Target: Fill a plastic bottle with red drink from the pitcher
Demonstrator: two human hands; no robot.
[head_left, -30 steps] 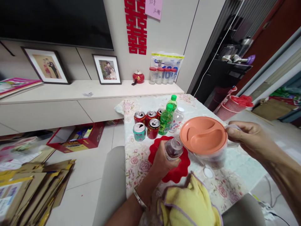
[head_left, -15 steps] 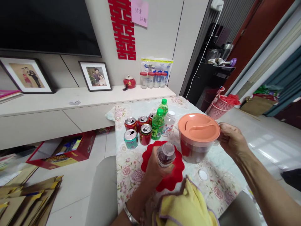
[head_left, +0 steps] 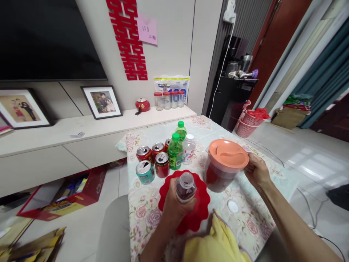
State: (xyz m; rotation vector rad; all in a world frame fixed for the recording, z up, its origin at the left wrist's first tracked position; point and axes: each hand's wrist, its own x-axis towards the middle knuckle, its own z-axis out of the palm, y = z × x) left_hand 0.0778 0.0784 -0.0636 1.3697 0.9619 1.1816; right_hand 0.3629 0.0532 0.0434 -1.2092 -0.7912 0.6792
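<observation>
My left hand (head_left: 177, 203) is wrapped round an uncapped clear bottle (head_left: 185, 187) with dark contents, above a red scalloped mat (head_left: 200, 203). On the right, my right hand (head_left: 256, 169) grips the handle of a clear pitcher (head_left: 219, 176) with an orange lid (head_left: 228, 153); the pitcher tilts slightly to the left. A white cap (head_left: 232, 206) lies on the flowered cloth below the pitcher. Behind the mat stand a green bottle (head_left: 175, 152), a white-capped bottle (head_left: 188, 149) and a second green bottle (head_left: 181, 130).
Several opened cans, including a teal one (head_left: 145, 172) and a red one (head_left: 162, 165), stand left of the bottles. A yellow cloth (head_left: 218, 242) lies at the near edge. Lidded jars (head_left: 166, 100) stand on the white cabinet (head_left: 109, 127) behind.
The view has shifted. The pitcher now tilts a little to the left, where it was more upright before. Both hands keep their holds.
</observation>
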